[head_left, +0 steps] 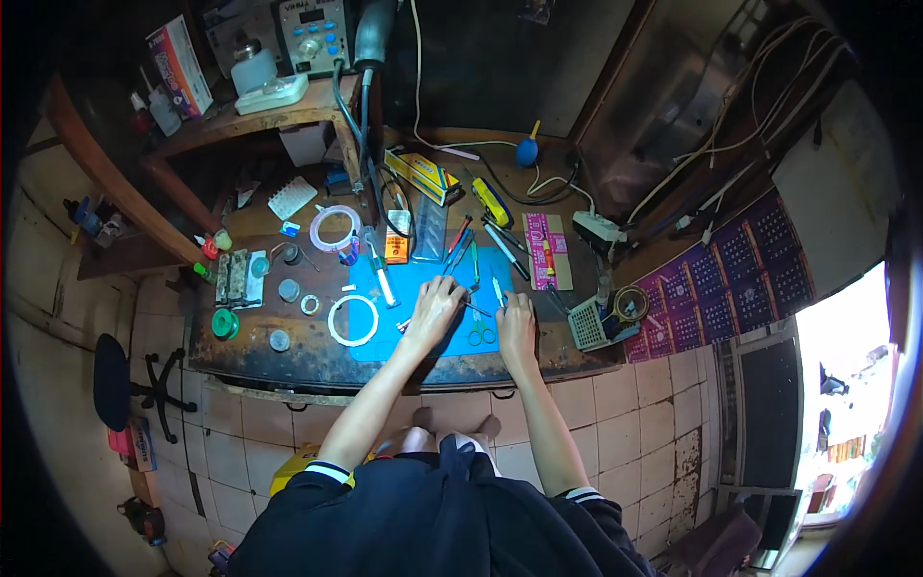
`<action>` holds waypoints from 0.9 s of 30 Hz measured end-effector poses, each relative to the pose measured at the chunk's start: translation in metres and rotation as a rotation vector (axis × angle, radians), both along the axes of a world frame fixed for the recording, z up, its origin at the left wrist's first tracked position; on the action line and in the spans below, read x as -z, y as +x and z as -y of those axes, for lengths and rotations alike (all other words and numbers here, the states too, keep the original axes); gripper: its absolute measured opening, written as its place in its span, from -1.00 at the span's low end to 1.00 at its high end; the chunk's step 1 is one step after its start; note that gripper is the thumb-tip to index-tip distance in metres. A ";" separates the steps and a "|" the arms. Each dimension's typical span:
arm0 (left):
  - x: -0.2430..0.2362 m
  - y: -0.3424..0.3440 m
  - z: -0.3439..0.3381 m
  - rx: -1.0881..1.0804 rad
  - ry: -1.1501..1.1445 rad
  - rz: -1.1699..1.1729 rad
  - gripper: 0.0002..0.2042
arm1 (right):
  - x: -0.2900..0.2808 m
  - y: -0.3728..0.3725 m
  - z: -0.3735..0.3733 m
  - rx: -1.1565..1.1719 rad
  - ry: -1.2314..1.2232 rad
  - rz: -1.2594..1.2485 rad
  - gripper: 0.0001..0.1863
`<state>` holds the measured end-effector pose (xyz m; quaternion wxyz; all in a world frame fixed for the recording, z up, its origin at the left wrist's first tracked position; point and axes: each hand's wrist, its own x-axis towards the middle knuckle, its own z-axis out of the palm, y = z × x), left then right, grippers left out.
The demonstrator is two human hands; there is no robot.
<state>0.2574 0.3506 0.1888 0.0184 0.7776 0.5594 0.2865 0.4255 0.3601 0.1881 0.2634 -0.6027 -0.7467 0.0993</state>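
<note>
My left hand (435,310) rests low over the blue mat (396,333), its fingers curled down. What they hold, if anything, is too small to make out. A short dark thin piece (477,309) lies between my two hands, close to the left fingertips. My right hand (517,325) is at the mat's right edge with its fingers closed. Beside its fingertips is a slim pale tool (497,288), and I cannot tell whether the hand grips it. Small green-handled scissors (482,336) lie between the hands. Beyond them are green-handled tweezers (474,262) and a red pen-like tool (459,239).
Left on the desk sit a white cable coil (354,321), a green spool (225,324) and several small round tins. At the back are a yellow box (423,177) and a blue air blower (527,152). A grey basket (587,325) stands at the right edge. A soldering station (313,38) occupies the shelf.
</note>
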 end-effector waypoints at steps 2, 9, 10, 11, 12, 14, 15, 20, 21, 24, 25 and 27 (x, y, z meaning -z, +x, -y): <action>-0.002 -0.001 0.000 0.011 0.014 -0.016 -0.87 | 0.001 0.000 0.000 0.029 -0.003 0.026 -0.73; -0.027 0.007 -0.002 0.040 -0.020 0.194 -0.91 | -0.006 0.016 0.005 0.143 -0.110 -0.255 -0.75; -0.030 0.010 -0.004 0.051 -0.010 0.283 -0.91 | -0.011 0.020 0.008 0.144 -0.126 -0.370 -0.75; -0.033 0.015 -0.005 0.063 0.000 0.372 -0.91 | -0.017 0.024 0.010 0.145 -0.140 -0.486 -0.75; -0.044 0.022 -0.005 0.088 -0.043 0.418 -0.89 | -0.023 0.030 0.013 0.137 -0.095 -0.515 -0.74; -0.063 0.040 -0.006 0.119 -0.083 0.553 -0.89 | -0.044 0.041 0.019 0.152 -0.091 -0.598 -0.72; -0.072 0.050 -0.006 0.137 -0.125 0.686 -0.88 | -0.051 0.047 0.021 0.154 -0.091 -0.681 -0.70; -0.103 0.103 -0.016 0.253 -0.120 0.910 -0.84 | -0.093 0.087 0.028 0.172 0.109 -0.821 -0.64; -0.105 0.112 -0.019 0.270 -0.126 0.906 -0.84 | -0.101 0.097 0.030 0.225 0.142 -0.713 -0.66; -0.101 0.139 -0.027 0.321 -0.149 0.920 -0.81 | -0.090 0.129 0.026 0.259 0.247 -0.544 -0.68; -0.099 0.146 -0.027 0.330 -0.151 0.916 -0.81 | -0.092 0.135 0.028 0.292 0.147 -0.609 -0.70; -0.095 0.158 -0.026 0.323 -0.161 0.821 -0.80 | -0.090 0.146 0.031 0.328 0.050 -0.679 -0.72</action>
